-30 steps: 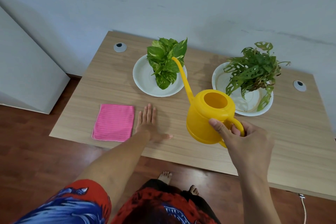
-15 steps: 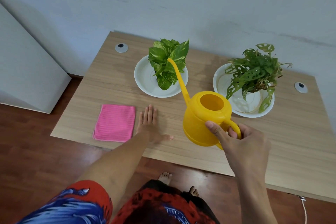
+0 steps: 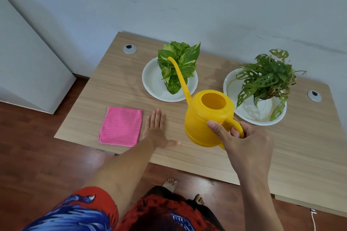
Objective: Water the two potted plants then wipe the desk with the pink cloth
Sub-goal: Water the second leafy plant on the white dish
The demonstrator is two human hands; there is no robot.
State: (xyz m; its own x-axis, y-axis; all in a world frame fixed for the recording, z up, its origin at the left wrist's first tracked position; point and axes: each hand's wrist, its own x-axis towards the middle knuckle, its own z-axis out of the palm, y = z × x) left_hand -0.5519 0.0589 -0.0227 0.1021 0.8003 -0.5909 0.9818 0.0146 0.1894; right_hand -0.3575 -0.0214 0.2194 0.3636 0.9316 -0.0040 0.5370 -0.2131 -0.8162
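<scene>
My right hand grips the handle of a yellow watering can, held above the wooden desk. Its long spout tip reaches over the left potted plant, a broad-leafed green plant on a white saucer. The right potted plant, with holed leaves, stands on another white saucer behind the can. A folded pink cloth lies near the desk's front left edge. My left hand rests flat and open on the desk beside the cloth.
Two round cable grommets sit in the desk, one at the back left and one at the right. A wall runs behind the desk and a white cabinet stands to the left. My bare feet show below the front edge.
The watering can has moved left and tilted, bringing the spout tip over the left plant's leaves. My left hand has stayed flat on the desk.
</scene>
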